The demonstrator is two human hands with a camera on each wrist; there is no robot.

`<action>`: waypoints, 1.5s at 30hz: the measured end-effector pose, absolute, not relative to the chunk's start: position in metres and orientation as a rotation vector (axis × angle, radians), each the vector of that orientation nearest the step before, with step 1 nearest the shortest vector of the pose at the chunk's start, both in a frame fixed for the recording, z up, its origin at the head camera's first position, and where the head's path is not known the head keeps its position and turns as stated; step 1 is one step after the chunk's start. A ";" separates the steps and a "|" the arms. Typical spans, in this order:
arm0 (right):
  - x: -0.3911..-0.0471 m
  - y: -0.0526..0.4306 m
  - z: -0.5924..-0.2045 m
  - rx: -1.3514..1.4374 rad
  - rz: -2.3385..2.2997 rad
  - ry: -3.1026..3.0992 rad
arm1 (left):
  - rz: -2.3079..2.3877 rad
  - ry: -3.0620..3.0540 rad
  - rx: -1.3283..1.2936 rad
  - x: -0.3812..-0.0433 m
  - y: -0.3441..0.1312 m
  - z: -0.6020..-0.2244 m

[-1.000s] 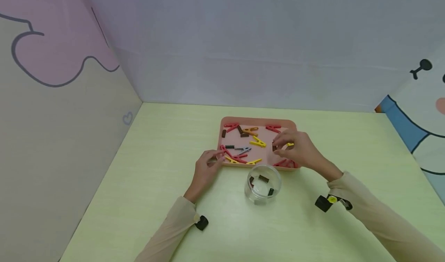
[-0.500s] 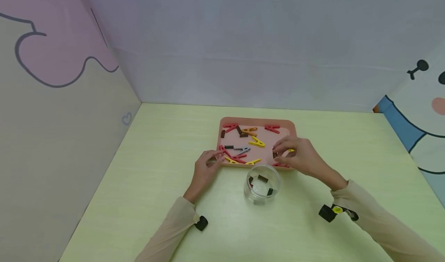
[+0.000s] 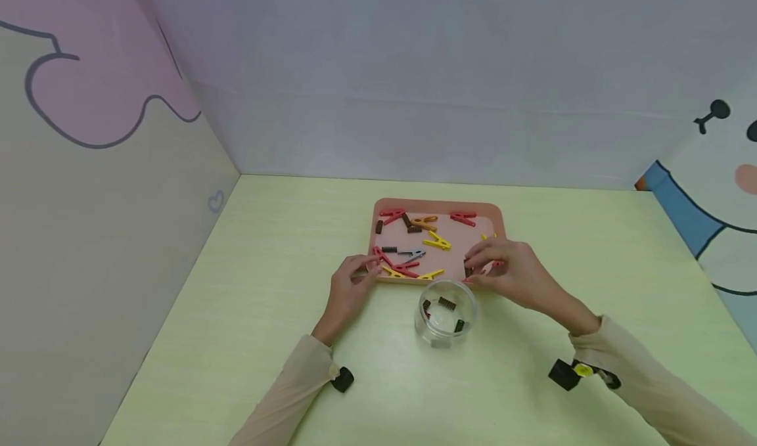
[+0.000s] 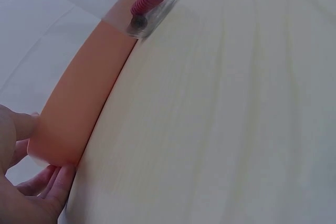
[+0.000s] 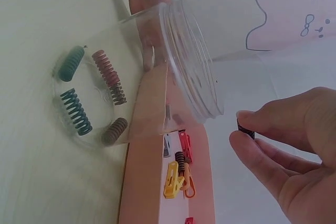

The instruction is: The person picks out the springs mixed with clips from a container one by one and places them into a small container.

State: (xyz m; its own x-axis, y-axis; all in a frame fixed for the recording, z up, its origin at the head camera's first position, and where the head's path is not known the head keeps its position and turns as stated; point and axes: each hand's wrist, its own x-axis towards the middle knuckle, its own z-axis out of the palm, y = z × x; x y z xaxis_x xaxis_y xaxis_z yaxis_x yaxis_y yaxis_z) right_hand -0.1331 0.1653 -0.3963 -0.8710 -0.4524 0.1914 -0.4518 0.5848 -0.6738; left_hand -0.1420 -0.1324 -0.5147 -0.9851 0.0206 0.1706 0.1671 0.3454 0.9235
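Above the pink tray (image 3: 434, 205) | right hand (image 3: 511, 274): pinched dark coil spring (image 5: 246, 129), seemingly light, stiff, best held mid-coil | left hand (image 3: 350, 287): gripped tray's corner

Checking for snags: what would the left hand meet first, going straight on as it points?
The pink tray, whose near-left corner the left hand appears to be touching.

Pink tray (image 3: 437, 205), yellow clip (image 3: 438, 241), dark spring (image 5: 246, 129)

The jar (image 3: 435, 333) below centre looks like glossy clear plastic, the tray (image 3: 437, 205) smooth plastic (rather matt), the lower-left sleeve (image 3: 290, 390) matt cloth.
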 end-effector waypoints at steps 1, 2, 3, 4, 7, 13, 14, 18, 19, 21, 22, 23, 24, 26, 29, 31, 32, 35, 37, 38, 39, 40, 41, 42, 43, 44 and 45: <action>-0.132 0.165 -0.396 -0.804 -1.187 2.796 | -1.714 -2.472 -0.172 -0.142 -0.132 -0.515; -0.131 0.165 -0.396 -0.815 -1.189 2.796 | -1.709 -2.474 -0.171 -0.142 -0.132 -0.515; -0.131 0.165 -0.396 -0.827 -1.186 2.797 | -1.706 -2.473 -0.172 -0.142 -0.132 -0.514; -0.130 0.165 -0.396 -0.835 -1.186 2.795 | -1.704 -2.472 -0.175 -0.142 -0.132 -0.514; -0.127 0.164 -0.395 -0.863 -1.178 2.796 | -1.703 -2.466 -0.183 -0.142 -0.132 -0.515; -0.121 0.162 -0.394 -0.896 -1.165 2.797 | -1.709 -2.460 -0.187 -0.142 -0.133 -0.516; -0.121 0.161 -0.394 -0.897 -1.166 2.793 | -1.709 -2.461 -0.186 -0.142 -0.133 -0.516; -0.117 0.160 -0.394 -0.873 -1.184 2.757 | -1.713 -2.456 -0.192 -0.142 -0.133 -0.516; -0.116 0.159 -0.394 -0.868 -1.190 2.746 | -1.715 -2.452 -0.197 -0.141 -0.133 -0.516; -0.115 0.158 -0.393 -0.860 -1.192 2.736 | -1.717 -2.444 -0.207 -0.141 -0.133 -0.516; -0.114 0.158 -0.393 -0.858 -1.193 2.732 | -1.716 -2.440 -0.212 -0.141 -0.133 -0.516; -0.113 0.157 -0.393 -0.856 -1.191 2.729 | -1.716 -2.436 -0.216 -0.141 -0.133 -0.517; -0.112 0.157 -0.393 -0.854 -1.189 2.727 | -1.717 -2.431 -0.220 -0.141 -0.133 -0.517; -0.111 0.157 -0.392 -0.855 -1.184 2.723 | -1.713 -2.427 -0.229 -0.141 -0.133 -0.517; -0.109 0.157 -0.392 -0.859 -1.181 2.708 | -1.711 -2.424 -0.232 -0.142 -0.133 -0.518; -0.108 0.156 -0.392 -0.867 -1.169 2.702 | -1.713 -2.423 -0.228 -0.142 -0.133 -0.518; -0.107 0.156 -0.392 -0.871 -1.163 2.701 | -1.714 -2.423 -0.226 -0.142 -0.133 -0.518; -0.106 0.155 -0.392 -0.883 -1.159 2.694 | -1.718 -2.424 -0.219 -0.142 -0.133 -0.518; -0.105 0.155 -0.393 -0.889 -1.161 2.685 | -1.716 -2.429 -0.216 -0.142 -0.133 -0.518; -0.104 0.154 -0.393 -0.889 -1.165 2.681 | -1.713 -2.433 -0.214 -0.142 -0.133 -0.517; -0.104 0.154 -0.393 -0.892 -1.167 2.677 | -1.708 -2.435 -0.215 -0.142 -0.133 -0.518; -0.103 0.154 -0.394 -0.893 -1.164 2.673 | -1.707 -2.438 -0.213 -0.142 -0.133 -0.518; -0.103 0.154 -0.394 -0.896 -1.159 2.671 | -1.707 -2.438 -0.211 -0.142 -0.133 -0.518; -0.102 0.153 -0.394 -0.897 -1.154 2.670 | -1.706 -2.438 -0.211 -0.142 -0.133 -0.518; -0.102 0.153 -0.394 -0.902 -1.147 2.672 | -1.704 -2.438 -0.210 -0.142 -0.133 -0.518; -0.101 0.153 -0.394 -0.909 -1.140 2.674 | -1.706 -2.436 -0.211 -0.143 -0.133 -0.518; -0.101 0.153 -0.394 -0.918 -1.134 2.676 | -1.705 -2.431 -0.219 -0.143 -0.133 -0.518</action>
State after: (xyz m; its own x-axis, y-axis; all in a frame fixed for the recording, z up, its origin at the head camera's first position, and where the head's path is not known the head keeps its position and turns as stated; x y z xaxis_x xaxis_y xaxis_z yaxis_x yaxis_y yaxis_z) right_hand -0.1007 0.1526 -0.3943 -0.8145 -0.5626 0.1417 -0.4930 0.5425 -0.6801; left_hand -0.1426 -0.1330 -0.5184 -0.9759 0.0260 0.2167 0.2126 0.3377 0.9169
